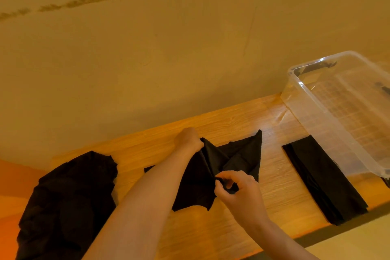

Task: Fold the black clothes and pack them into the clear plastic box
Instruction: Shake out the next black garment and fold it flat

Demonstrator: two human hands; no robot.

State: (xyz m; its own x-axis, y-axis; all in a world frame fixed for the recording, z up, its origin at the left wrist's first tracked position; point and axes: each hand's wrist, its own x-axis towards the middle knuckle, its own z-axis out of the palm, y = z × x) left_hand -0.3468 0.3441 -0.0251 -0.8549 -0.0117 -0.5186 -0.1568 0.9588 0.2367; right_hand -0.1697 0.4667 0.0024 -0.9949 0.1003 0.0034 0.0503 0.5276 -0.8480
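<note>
Overhead, a wooden table point(221, 124) runs along a plain tan wall point(168, 59). At its middle the left hand point(188, 139) grips the far edge of a black garment point(238, 154), and the right hand point(238, 191) pinches its near edge. A crumpled black pile point(67, 202) lies left; a folded black piece point(322, 179) lies right, beside the clear plastic box point(346, 107).

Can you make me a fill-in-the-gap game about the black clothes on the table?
1. Both hands, left hand and right hand, hold the middle ____ garment.
2. The folded garment lies beside the clear ____.
3. The unfolded pile sits at the ____ end of the wooden table.

Missing words: black; box; left
</note>
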